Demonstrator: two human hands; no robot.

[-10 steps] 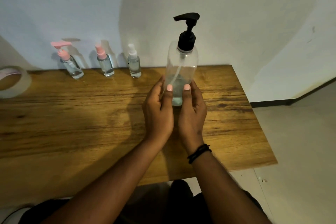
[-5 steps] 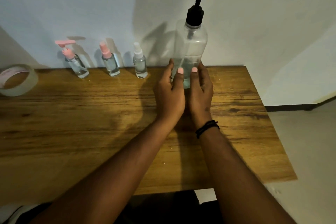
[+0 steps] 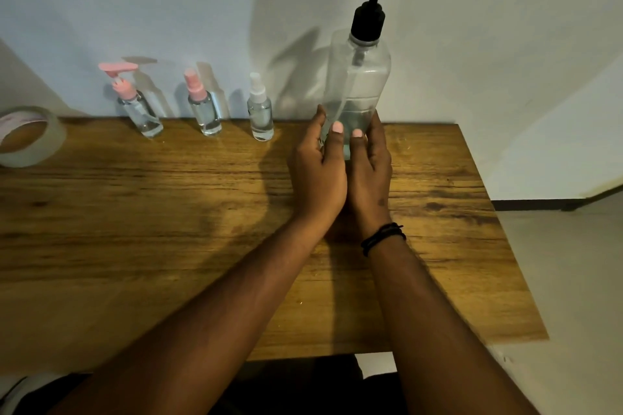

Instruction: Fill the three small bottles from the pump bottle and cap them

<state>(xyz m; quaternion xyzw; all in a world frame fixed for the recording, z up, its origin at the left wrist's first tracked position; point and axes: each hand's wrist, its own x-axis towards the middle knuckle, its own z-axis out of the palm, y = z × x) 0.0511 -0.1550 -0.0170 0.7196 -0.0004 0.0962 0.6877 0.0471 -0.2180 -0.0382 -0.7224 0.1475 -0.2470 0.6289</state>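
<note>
Both hands clamped low on pump bottle (image 3: pixel 359 84): left hand (image 3: pixel 317 168), right hand (image 3: pixel 371 172). Bottle upright, far right of table (image 3: pixel 168 212). Small bottles (image 3: pixel 205 111) capped, row along wall, left of hands; left hand nearer.

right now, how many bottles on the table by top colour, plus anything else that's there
Pink-topped small bottles: 2, the pump-top one and the spray-top one
White-topped small bottle: 1
Black-topped pump bottle, held by the left hand and the right hand: 1
Roll of tape: 1
Total: 5 things, 4 of them bottles
</note>
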